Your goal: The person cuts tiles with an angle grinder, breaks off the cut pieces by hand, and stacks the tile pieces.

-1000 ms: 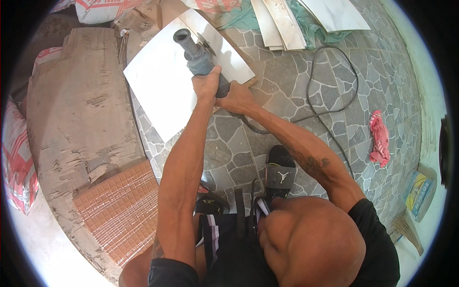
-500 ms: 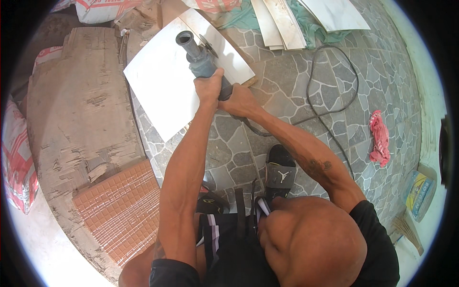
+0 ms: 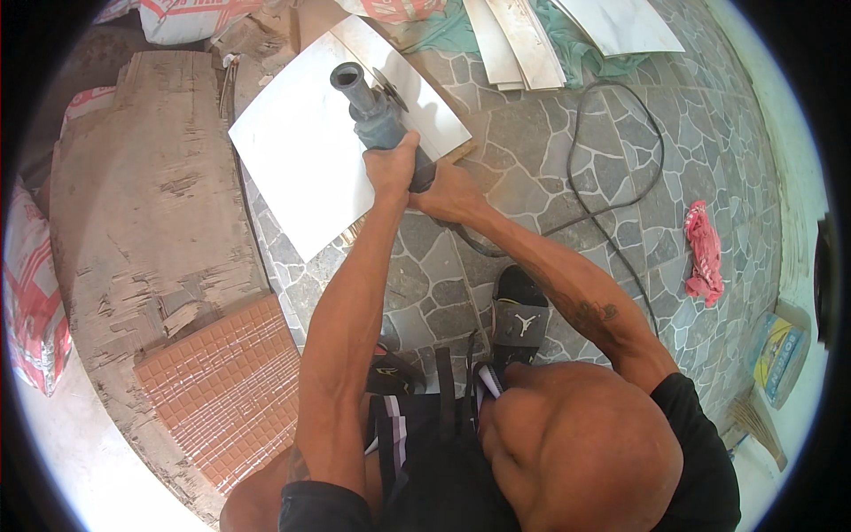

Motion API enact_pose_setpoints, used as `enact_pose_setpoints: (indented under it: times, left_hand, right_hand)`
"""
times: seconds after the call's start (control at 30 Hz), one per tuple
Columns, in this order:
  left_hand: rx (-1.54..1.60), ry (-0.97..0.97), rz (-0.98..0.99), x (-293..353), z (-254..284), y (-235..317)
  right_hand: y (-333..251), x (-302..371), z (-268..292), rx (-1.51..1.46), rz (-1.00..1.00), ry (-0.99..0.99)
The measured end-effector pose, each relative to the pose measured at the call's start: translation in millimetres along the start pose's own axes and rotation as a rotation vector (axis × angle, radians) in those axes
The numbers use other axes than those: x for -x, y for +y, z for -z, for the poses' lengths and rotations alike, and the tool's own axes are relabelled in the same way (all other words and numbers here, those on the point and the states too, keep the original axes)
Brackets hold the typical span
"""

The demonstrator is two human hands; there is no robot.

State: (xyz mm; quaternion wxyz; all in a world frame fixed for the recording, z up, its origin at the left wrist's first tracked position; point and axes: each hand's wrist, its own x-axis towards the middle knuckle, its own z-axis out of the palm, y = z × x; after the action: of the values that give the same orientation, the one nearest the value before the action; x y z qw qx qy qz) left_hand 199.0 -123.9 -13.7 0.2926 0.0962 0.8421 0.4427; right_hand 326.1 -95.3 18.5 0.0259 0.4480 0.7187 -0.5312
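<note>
Both my hands are wrapped round a grey angle grinder [image 3: 379,126] held over a large white tile [image 3: 297,133]. My left hand [image 3: 392,167] grips the body behind its head, and my right hand [image 3: 448,192] closes round the rear end. The thin cutting disc [image 3: 390,89] stands on edge at the right of the tool, over the tile near a line that runs along it. Whether the disc touches the tile I cannot tell. A black cord [image 3: 576,222] trails from the grinder's rear across the floor to the right.
A worn wooden board [image 3: 142,195] lies at left with a brown gridded tile [image 3: 226,390] on it. Cut tile strips [image 3: 514,44] rest on green cloth at the back. A red cloth [image 3: 703,253] lies on the stone-patterned floor at right. Bags [image 3: 35,293] stand at far left.
The grinder and both hands have shifted very slightly toward me and to the right. The white tile stays in place, and my grip looks the same.
</note>
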Motion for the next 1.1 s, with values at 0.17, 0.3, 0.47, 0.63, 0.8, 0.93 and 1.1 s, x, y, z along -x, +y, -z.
enact_pose_setpoints:
  times: [0.17, 0.3, 0.47, 0.63, 0.8, 0.93, 1.1]
  left_hand:
    - [0.003, -0.014, 0.012, -4.6, -3.8, -7.5]
    - [-0.005, -0.016, 0.023, -6.2, -4.2, -16.6]
    - [0.023, -0.026, 0.002, -3.5, -3.7, -20.1]
    - [0.044, -0.038, -0.009, 7.1, -4.1, -16.4]
    - [-0.009, -0.022, 0.002, 12.3, -3.9, -15.7]
    - [0.028, -0.052, 0.024, 20.4, -6.9, -13.8]
    - [-0.033, 0.07, -0.046, 23.6, -6.6, -18.4]
  right_hand:
    - [5.7, 0.1, -2.8, 0.008, 0.0, -0.001]
    - [5.2, 6.2, -3.9, -0.024, 0.031, 0.013]
    - [0.2, 16.1, 1.8, -0.028, 0.011, 0.007]
    - [5.1, 19.4, 1.3, -0.022, 0.01, 0.02]
    - [17.6, 15.8, -7.7, 0.006, -0.003, 0.041]
    - [20.6, 18.7, -6.5, 0.012, -0.022, 0.034]
    - [10.5, 29.3, -1.2, 0.006, -0.041, 0.042]
